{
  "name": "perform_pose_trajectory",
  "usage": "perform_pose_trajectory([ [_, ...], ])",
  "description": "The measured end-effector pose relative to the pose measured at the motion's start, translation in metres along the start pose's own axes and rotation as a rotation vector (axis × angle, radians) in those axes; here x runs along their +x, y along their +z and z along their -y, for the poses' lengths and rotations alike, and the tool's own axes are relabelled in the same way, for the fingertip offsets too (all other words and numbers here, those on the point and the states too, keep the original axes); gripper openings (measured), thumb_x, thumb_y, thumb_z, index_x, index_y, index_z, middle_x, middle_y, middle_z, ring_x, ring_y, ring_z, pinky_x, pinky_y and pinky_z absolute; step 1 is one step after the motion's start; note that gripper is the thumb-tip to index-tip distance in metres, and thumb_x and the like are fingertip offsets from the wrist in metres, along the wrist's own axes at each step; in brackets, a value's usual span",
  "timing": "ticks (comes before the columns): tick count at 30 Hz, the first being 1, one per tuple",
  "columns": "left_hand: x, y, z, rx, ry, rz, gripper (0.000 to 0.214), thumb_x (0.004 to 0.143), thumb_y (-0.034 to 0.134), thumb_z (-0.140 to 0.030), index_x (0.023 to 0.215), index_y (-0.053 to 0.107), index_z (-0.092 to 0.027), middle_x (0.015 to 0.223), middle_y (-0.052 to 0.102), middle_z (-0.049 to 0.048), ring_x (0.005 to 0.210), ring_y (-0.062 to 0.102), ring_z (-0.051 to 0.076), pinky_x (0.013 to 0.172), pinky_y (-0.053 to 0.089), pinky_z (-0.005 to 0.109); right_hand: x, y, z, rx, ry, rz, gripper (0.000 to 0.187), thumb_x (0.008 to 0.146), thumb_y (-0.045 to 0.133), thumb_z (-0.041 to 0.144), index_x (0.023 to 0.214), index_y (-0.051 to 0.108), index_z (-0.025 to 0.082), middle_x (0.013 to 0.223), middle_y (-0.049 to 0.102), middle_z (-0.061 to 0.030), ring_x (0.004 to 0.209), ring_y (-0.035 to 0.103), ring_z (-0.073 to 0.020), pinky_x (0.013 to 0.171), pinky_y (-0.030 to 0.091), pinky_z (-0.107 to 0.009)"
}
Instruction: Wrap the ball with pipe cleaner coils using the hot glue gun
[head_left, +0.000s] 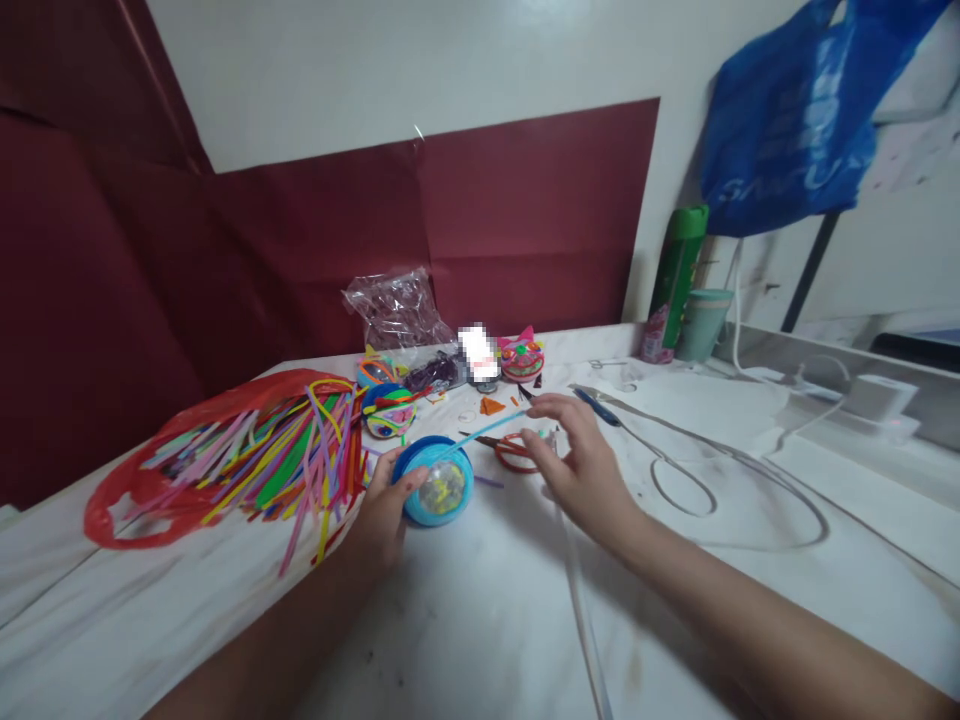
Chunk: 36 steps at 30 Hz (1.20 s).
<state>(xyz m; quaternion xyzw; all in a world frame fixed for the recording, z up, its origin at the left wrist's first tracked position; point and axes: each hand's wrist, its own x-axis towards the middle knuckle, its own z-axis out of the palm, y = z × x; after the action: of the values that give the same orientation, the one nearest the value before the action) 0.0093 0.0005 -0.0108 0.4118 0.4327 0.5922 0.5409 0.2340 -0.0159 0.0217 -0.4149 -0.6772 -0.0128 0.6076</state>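
Note:
My left hand (384, 505) is wrapped around the edge of a round blue craft piece (459, 492), its thumb on the front. The piece has a light-blue and dark-blue fuzzy rim and a clear domed middle with yellow bits inside. From it a light-blue pipe cleaner (487, 430) stretches up to the right. The far end is pinched between the thumb and fingers of my right hand (581, 465). Orange-handled scissors (514, 455) lie behind the strand, partly hidden by my right hand.
On the left, a red plastic bag (112, 522) holds many coloured pipe cleaners (277, 470). Decorated round pieces, one multicoloured (390, 415) and one pink (523, 360), stand behind. A blue-handled tool (596, 408) and a looped white cable (814, 510) lie right. A green can (679, 265) stands by the wall.

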Motion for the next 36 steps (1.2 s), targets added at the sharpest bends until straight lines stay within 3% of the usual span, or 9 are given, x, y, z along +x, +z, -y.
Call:
perform_pose_trajectory([
  [3,0.005,-0.004,0.001,-0.099,-0.015,-0.018,0.051,0.064,0.077,-0.030,0.111,0.056,-0.021,0.092,0.070,0.0027,0.082,0.067,0.018,0.073,0.053,0.028,0.015,-0.023,-0.013,-0.114,0.105,0.091,0.016,0.087,0.050,0.033,0.091,0.059,0.021,0.096,0.066,-0.0094,0.090,0.062,-0.0250,0.075,0.051,-0.037],
  [5,0.005,-0.005,0.000,-0.130,-0.013,-0.032,0.048,0.064,0.076,-0.029,0.107,0.059,-0.022,0.091,0.071,0.0030,0.082,0.068,0.019,0.071,0.054,0.028,0.017,-0.038,-0.028,-0.237,0.201,0.360,0.020,0.087,0.050,0.036,0.085,0.063,0.020,0.088,0.069,-0.0080,0.076,0.064,-0.0224,0.066,0.050,-0.034],
  [6,0.005,-0.005,0.000,-0.139,-0.017,-0.039,0.046,0.064,0.076,-0.029,0.106,0.060,-0.022,0.090,0.071,0.0031,0.082,0.068,0.020,0.069,0.054,0.028,0.015,-0.045,-0.037,-0.319,0.185,0.533,0.020,0.086,0.051,0.034,0.085,0.065,0.020,0.091,0.070,-0.0089,0.077,0.065,-0.0231,0.068,0.050,-0.035],
  [9,0.004,-0.003,0.000,-0.170,-0.032,-0.058,0.045,0.062,0.078,-0.027,0.103,0.062,-0.022,0.088,0.072,0.0028,0.083,0.069,0.022,0.066,0.054,0.028,0.002,-0.059,-0.059,-0.589,0.063,0.800,0.016,0.076,0.062,0.025,0.088,0.069,0.018,0.095,0.070,-0.0125,0.093,0.063,-0.0308,0.080,0.049,-0.041],
  [13,0.004,-0.003,0.001,-0.199,-0.011,-0.045,0.044,0.062,0.078,-0.028,0.102,0.063,-0.021,0.088,0.073,0.0033,0.087,0.070,0.023,0.071,0.054,0.029,-0.017,-0.060,-0.072,-0.762,0.076,0.982,0.016,0.074,0.058,0.017,0.087,0.067,0.015,0.094,0.070,-0.0151,0.092,0.062,-0.0331,0.077,0.048,-0.041],
  [20,0.010,-0.007,0.008,-0.199,-0.027,-0.030,0.047,0.063,0.078,-0.031,0.106,0.063,-0.020,0.093,0.074,0.0039,0.088,0.069,0.022,0.075,0.052,0.029,-0.023,-0.046,-0.074,-0.749,0.147,0.949,0.023,0.072,0.052,0.009,0.092,0.063,0.014,0.100,0.066,-0.0153,0.097,0.059,-0.0303,0.078,0.045,-0.037],
  [25,0.013,-0.011,0.010,-0.189,0.003,0.003,0.043,0.066,0.076,-0.031,0.105,0.062,-0.020,0.092,0.073,0.0035,0.087,0.069,0.021,0.072,0.052,0.028,-0.030,-0.047,-0.082,-0.719,0.125,0.790,0.016,0.076,0.048,0.012,0.087,0.060,0.014,0.093,0.064,-0.0153,0.093,0.059,-0.0301,0.075,0.046,-0.037],
  [31,0.014,-0.015,0.009,-0.217,0.028,0.098,0.047,0.070,0.073,-0.030,0.113,0.059,-0.021,0.101,0.072,0.0066,0.092,0.068,0.024,0.077,0.053,0.032,-0.026,-0.056,-0.065,-0.288,0.234,0.519,0.022,0.086,0.042,0.034,0.084,0.060,0.021,0.077,0.064,-0.0068,0.070,0.060,-0.0225,0.065,0.050,-0.034],
  [36,0.015,-0.016,0.013,-0.247,0.049,0.127,0.049,0.073,0.071,-0.029,0.119,0.056,-0.021,0.101,0.072,0.0073,0.093,0.068,0.024,0.080,0.053,0.033,-0.021,-0.051,-0.026,0.012,0.494,0.689,0.035,0.084,0.045,0.045,0.093,0.069,0.021,0.086,0.071,-0.0059,0.074,0.065,-0.0222,0.056,0.050,-0.029],
])
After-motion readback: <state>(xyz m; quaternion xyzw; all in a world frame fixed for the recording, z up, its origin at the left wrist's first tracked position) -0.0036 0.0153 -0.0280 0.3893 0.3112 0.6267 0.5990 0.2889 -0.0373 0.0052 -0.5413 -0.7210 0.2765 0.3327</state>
